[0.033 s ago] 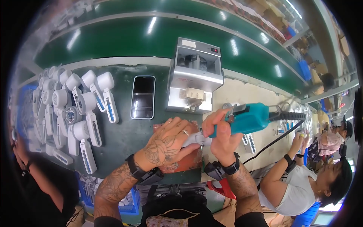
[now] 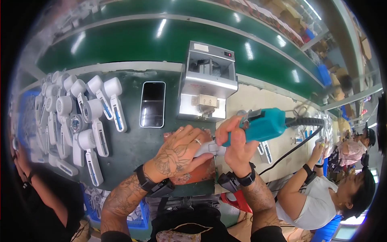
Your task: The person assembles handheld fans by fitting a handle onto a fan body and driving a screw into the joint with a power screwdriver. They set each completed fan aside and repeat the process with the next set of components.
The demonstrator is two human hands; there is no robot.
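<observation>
- fingers of the left hand (image 2: 181, 151) bend close together over a pale grey-white piece (image 2: 206, 149), clamped on it, with the thumb along its lower side; a silver ring (image 2: 198, 141) sits on one finger.
- fingers of the right hand (image 2: 238, 148) wrap around the left part of a teal handheld tool (image 2: 266, 125), gripping it firmly.
- the piece lies between the two hands, its right end just beside the right hand's fingers; whether the tool's tip touches it i cannot tell, since the fingers cover that spot.
- under the left hand is a worn reddish-brown pad (image 2: 191, 178) on the dark green tabletop (image 2: 133, 151).
- a black coiled cord (image 2: 308, 122) leaves the tool's right end and loops down toward the right wrist.
- both wrists carry black straps (image 2: 142, 177) with dark boxy units.
- beyond the hands stands a silver metal machine (image 2: 209, 82); a phone (image 2: 152, 104) lies face up to its left.
- farther left, many white round-headed devices (image 2: 63, 105) are heaped together, some with blue strips on their handles.
- below the table edge, a blue crate (image 2: 142, 222) holds more pale parts.
- at the right sits a co-worker in a white top (image 2: 308, 203); behind the tabletop runs a long green belt (image 2: 121, 40).
</observation>
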